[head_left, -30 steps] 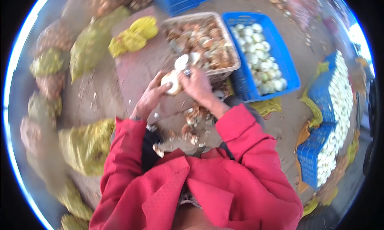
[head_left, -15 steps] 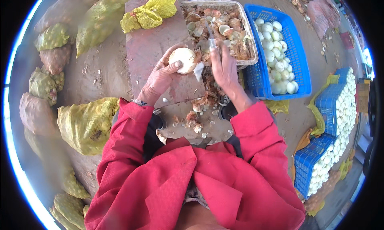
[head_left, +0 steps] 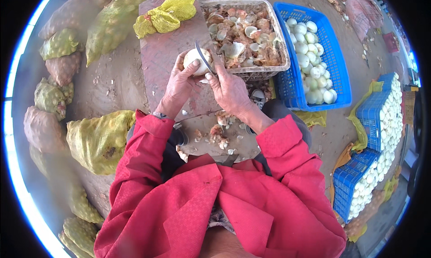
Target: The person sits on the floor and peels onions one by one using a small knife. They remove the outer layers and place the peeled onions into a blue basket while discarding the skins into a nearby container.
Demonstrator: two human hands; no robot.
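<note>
Your left hand (head_left: 178,84) is closed around a pale onion (head_left: 193,60), in front of you and left of the peelings crate (head_left: 274,67). Your right hand (head_left: 231,93) grips a knife (head_left: 200,53), its curved blade crossing the onion's right side. Farther right, a blue crate (head_left: 336,63) holds peeled onions (head_left: 313,69); a yellow mesh bag (head_left: 175,12) lies far left.

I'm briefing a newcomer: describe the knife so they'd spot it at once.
Find the rectangular tub of onion peelings. Left of its near end, the right hand holds the knife across a pale onion. Slim and curved, it stands apart from the rounded onion.
</note>
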